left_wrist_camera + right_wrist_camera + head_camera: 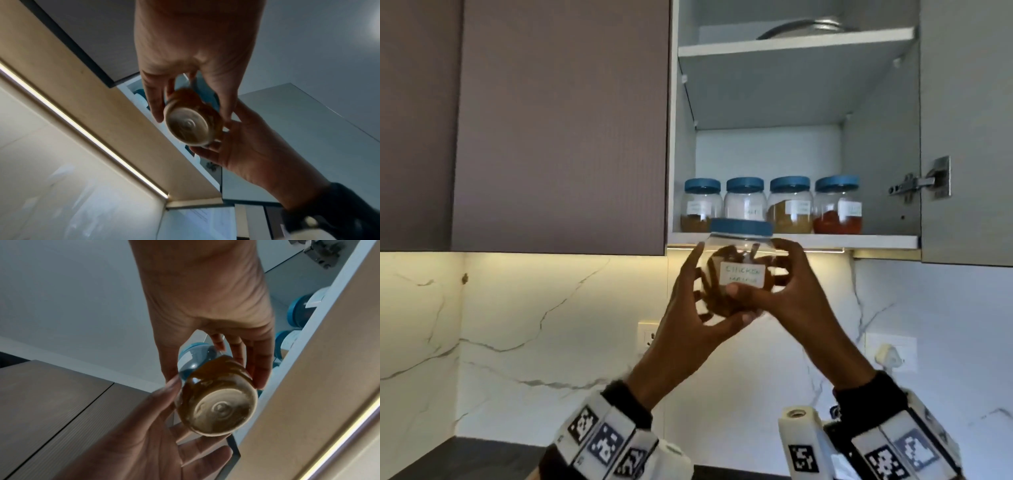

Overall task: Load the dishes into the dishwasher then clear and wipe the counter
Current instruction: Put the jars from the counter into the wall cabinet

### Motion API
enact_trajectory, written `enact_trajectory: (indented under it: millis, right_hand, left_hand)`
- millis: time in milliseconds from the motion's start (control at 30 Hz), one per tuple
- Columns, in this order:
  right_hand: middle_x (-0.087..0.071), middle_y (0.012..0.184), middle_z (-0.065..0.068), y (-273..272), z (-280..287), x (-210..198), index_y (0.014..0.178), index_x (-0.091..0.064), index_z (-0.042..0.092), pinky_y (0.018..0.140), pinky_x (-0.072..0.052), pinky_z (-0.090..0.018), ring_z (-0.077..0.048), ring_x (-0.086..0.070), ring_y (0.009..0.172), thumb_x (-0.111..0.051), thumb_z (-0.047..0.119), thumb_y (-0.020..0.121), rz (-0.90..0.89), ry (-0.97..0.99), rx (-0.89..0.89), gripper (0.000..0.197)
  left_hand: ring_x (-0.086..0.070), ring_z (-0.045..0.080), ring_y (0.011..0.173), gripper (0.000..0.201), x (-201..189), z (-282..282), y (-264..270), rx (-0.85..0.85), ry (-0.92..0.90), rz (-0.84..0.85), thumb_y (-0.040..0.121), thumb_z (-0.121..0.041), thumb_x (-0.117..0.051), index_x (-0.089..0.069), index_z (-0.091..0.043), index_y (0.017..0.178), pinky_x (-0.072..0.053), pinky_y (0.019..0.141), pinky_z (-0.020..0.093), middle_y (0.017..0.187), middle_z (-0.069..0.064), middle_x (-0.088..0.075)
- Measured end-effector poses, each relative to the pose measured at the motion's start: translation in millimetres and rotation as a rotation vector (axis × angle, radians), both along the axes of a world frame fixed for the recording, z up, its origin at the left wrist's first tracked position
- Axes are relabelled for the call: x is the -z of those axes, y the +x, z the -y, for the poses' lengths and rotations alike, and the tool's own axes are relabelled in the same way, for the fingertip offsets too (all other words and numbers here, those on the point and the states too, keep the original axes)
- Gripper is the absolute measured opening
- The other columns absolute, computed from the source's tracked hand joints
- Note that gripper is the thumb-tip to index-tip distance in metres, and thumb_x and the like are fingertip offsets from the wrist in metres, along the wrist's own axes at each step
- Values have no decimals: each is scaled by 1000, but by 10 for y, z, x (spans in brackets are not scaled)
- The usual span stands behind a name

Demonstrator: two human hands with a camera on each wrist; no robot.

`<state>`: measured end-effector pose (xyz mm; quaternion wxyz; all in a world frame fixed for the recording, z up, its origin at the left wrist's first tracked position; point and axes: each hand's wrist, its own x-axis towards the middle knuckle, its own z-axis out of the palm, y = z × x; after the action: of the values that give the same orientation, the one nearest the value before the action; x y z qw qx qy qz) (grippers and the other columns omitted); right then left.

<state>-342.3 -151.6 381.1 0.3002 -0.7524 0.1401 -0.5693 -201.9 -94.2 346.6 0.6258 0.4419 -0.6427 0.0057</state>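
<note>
A clear spice jar (741,275) with a blue lid, brown powder and a handwritten label is held upright just below the front edge of the open cabinet's bottom shelf (859,241). My left hand (688,301) grips its left side and back, thumb under the base. My right hand (794,294) grips its right side, thumb on the front below the label. In the left wrist view the jar's base (186,126) shows between my left fingers (154,105) and my right hand (257,146). The right wrist view shows the same base (218,408) between my right hand (205,305) and left hand (144,434).
Several blue-lidded spice jars (789,205) stand in a row on the bottom shelf. A steel dish (804,27) lies on the upper shelf. The cabinet door (969,137) hangs open at the right; closed brown doors (561,120) are at the left. A plug (890,356) sits in the marble backsplash above the dark counter (465,459).
</note>
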Motion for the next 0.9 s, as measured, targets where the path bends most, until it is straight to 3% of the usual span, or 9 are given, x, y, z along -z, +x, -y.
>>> enact_trajectory:
  millis: [33,100,200,267,333,433,567,733,900]
  right_hand:
    - [-52,122,6,-58,31,-90,127,-39,26,84,-53,-29,-14,-52,110,-83,46,48,26,-15,16,93]
    - [-51,125,3,-141,83,-251,130,-40,22,89,-52,-35,-15,-50,112,-79,44,47,68,-33,53,95]
    - [-50,121,4,-175,175,-490,126,-40,23,90,-51,-36,-16,-50,111,-80,36,53,129,-22,45,84]
    - [-50,121,4,-135,267,-639,127,-39,22,92,-51,-39,-18,-51,113,-81,27,63,151,-8,34,77]
    - [-49,124,3,-22,357,-761,131,-37,21,94,-50,-41,-19,-51,115,-79,25,69,136,11,13,76]
    - [-49,130,-4,244,456,-903,134,-35,18,93,-50,-42,-22,-52,114,-78,25,71,116,58,-12,77]
    - [-46,135,-7,650,531,-1038,136,-33,18,95,-49,-39,-22,-51,116,-79,25,71,44,22,39,79]
    - [-44,139,-10,1019,663,-1127,139,-32,12,98,-46,-36,-24,-48,123,-78,25,72,-48,-43,179,83]
    - [-48,132,-12,1134,850,-1071,136,-28,13,93,-48,-35,-24,-52,114,-77,21,75,-4,31,129,79]
  left_hand:
    - [-42,-1,118,85,-114,26,3,46,37,36,65,-51,-70,-14,-58,128,-45,90,18,125,-40,-29]
    - [-32,-5,125,79,-323,61,86,8,87,183,72,-58,-63,-14,-54,134,-33,100,20,137,-32,-29]
    - [-24,0,131,63,-615,147,363,-352,26,450,86,-50,-54,-29,-33,141,-23,114,37,150,-10,-29]
    - [-17,15,141,59,-744,229,609,-598,12,558,88,-45,-55,-34,-30,141,-16,115,52,154,-2,-22]
    - [-4,26,145,67,-801,306,851,-804,102,583,87,-43,-57,-26,-26,145,-8,115,55,158,4,-5]
    - [3,34,144,90,-744,371,1105,-970,241,647,84,-49,-58,-5,-16,149,-10,113,55,157,10,11]
    - [12,32,144,104,-591,373,1327,-1003,303,763,81,-55,-57,12,-14,147,-8,114,54,155,9,21]
    - [18,29,142,107,-580,342,1471,-957,321,822,81,-57,-57,17,-16,146,0,113,55,153,5,26]
    - [23,28,141,110,-548,363,1519,-932,316,834,79,-58,-57,20,-17,145,5,113,53,152,4,29]
